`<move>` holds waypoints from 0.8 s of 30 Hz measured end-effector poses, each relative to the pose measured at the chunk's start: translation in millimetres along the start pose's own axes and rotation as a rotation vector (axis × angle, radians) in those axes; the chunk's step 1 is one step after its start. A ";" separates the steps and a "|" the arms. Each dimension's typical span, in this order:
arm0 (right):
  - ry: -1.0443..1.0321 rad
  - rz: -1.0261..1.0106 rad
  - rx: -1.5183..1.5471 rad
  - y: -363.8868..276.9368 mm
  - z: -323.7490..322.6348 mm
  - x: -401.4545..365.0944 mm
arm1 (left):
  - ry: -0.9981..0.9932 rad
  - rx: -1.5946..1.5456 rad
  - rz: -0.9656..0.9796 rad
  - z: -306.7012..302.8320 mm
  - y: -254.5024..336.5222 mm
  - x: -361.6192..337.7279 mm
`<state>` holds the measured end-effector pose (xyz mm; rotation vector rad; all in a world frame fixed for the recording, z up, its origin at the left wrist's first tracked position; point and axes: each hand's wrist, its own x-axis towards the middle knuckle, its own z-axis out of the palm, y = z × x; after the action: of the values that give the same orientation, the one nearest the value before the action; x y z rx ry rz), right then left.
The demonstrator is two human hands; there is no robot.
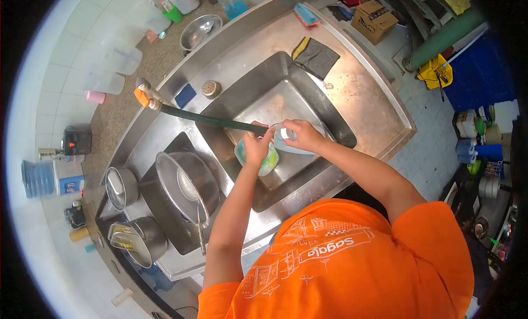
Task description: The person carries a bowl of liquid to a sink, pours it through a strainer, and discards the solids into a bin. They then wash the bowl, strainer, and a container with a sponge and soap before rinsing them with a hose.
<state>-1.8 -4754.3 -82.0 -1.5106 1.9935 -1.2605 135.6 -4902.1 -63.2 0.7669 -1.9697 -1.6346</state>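
Over the large sink basin point(286, 179), my left hand point(257, 146) is closed around the end of a dark green hose point(214, 121). My right hand point(303, 135) grips a small white cylindrical thing point(286, 133), right by the hose's mouth; its kind I cannot tell. Below my left hand is a pale bowl point(268, 169) with something green and yellow in it. Partly under my right hand shows a whitish, translucent rounded piece point(324, 133). The hose runs from an orange-handled tap point(142, 97) at the back left.
In the left basin sits a large steel pot point(170, 168) with a strainer point(188, 185). More steel pots point(121, 188) stand at the far left. A dark cloth point(317, 57) lies on the right drainboard, a drain strainer point(210, 88) and blue pad point(185, 95) behind the basin.
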 end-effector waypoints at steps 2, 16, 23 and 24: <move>0.024 -0.016 -0.022 1.2 2.0 -0.6 | 0.000 0.040 0.016 -1.1 -2.0 -0.1; 0.009 0.010 -0.007 -0.9 0.8 1.1 | 0.028 0.029 -0.011 2.2 4.3 -1.8; -0.021 0.052 0.085 -0.3 -3.8 4.0 | 0.032 0.033 -0.001 4.4 -1.9 -2.5; -0.024 0.052 0.100 -0.1 -4.9 3.9 | 0.032 0.033 -0.005 4.4 -3.0 -2.7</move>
<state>-6.7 -4755.7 -78.3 -1.4113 1.9125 -1.2949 135.1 -4897.5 -67.0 0.8063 -1.9785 -1.5858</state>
